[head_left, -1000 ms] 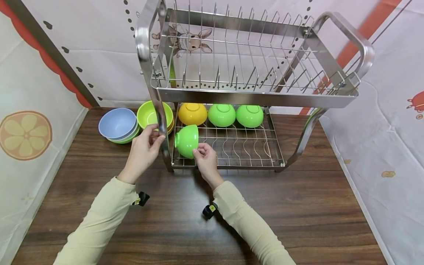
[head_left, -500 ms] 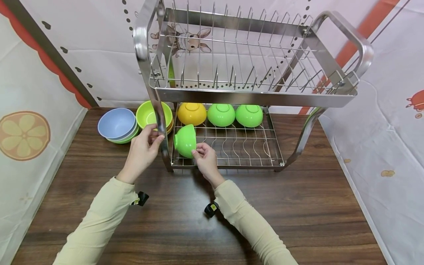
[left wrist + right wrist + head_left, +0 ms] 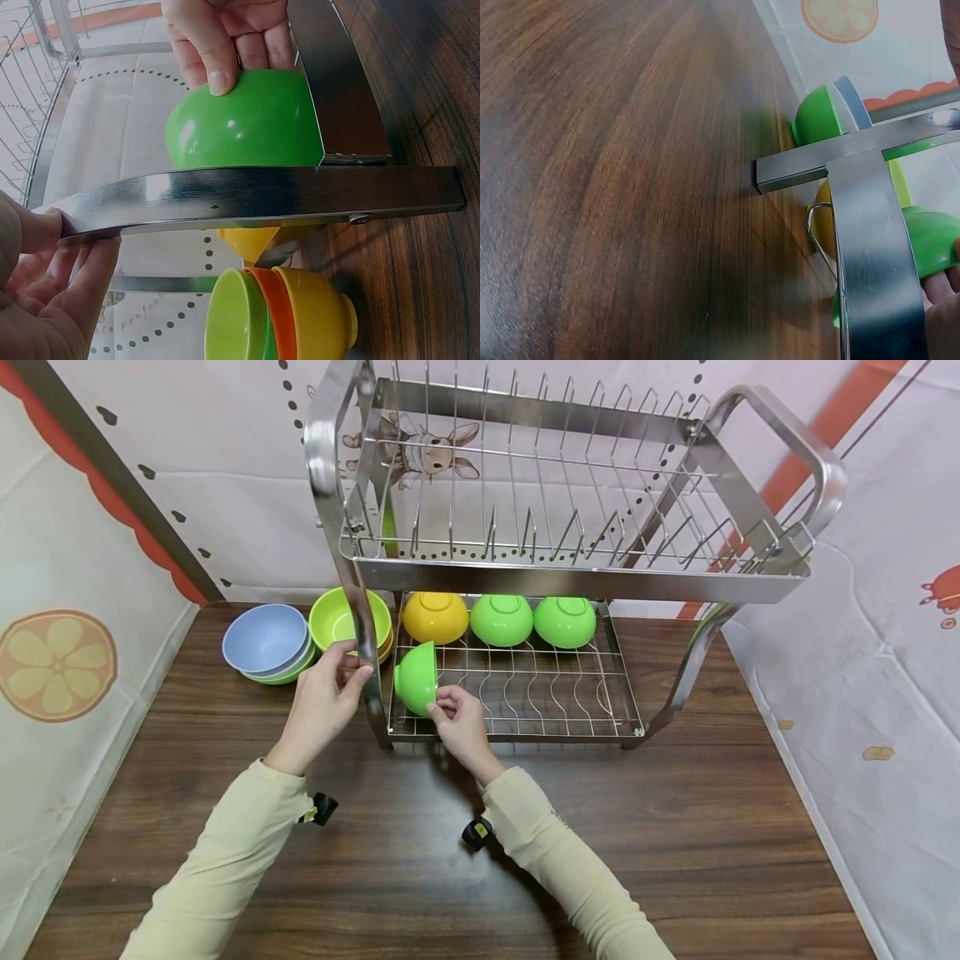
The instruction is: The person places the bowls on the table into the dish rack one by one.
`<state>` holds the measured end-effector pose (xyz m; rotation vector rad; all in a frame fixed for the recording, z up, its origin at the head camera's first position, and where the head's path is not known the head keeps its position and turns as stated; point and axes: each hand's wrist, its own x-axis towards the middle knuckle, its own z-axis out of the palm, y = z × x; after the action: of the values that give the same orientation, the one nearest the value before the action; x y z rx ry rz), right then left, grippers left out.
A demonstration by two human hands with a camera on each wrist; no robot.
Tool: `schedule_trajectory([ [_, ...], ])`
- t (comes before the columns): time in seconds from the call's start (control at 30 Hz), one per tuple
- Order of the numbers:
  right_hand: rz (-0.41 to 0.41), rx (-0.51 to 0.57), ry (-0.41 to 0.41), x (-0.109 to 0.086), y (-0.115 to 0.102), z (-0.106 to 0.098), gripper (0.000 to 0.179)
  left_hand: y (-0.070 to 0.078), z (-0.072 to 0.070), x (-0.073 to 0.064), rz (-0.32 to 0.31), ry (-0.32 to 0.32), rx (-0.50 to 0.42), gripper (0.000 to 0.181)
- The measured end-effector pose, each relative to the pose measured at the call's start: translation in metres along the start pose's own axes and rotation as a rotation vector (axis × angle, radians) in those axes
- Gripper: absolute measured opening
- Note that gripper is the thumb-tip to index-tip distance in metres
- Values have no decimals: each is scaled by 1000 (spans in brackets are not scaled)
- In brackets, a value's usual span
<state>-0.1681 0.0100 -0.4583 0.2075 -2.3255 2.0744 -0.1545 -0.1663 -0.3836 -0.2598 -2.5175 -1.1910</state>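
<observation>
Behind the held bowl [image 3: 415, 680], head view alone shows 3 upturned bowls [image 3: 502, 622].

Rack [image 3: 581, 583] has three bowls [image 3: 501, 622] across its lower back, another bowl [image 3: 416, 681] front-left, plus two bowl stacks [image 3: 264, 639] just left.

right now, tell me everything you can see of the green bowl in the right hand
The green bowl is glossy and plastic-looking, with a small round foot. It is tipped on its side, foot facing left, mouth facing right, at the front left of the lower rack tier. The right hand pinches its near edge. Whether it touches the tier is unclear.
</observation>
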Motion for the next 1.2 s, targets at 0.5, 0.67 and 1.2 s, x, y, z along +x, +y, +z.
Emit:
schedule_trajectory([
  [0.5, -6, -63, -68, -9, -37, -2, 13, 1, 0, 0, -6, -2, 11, 27],
  [0.67, 2, -59, -83, -10, -38, -3, 13, 0, -1, 0, -5, -5, 12, 27],
  [1.2, -169, -69, -156, -21, -37, -32, 32, 0, -2, 1, -22, -23, 6, 29],
])
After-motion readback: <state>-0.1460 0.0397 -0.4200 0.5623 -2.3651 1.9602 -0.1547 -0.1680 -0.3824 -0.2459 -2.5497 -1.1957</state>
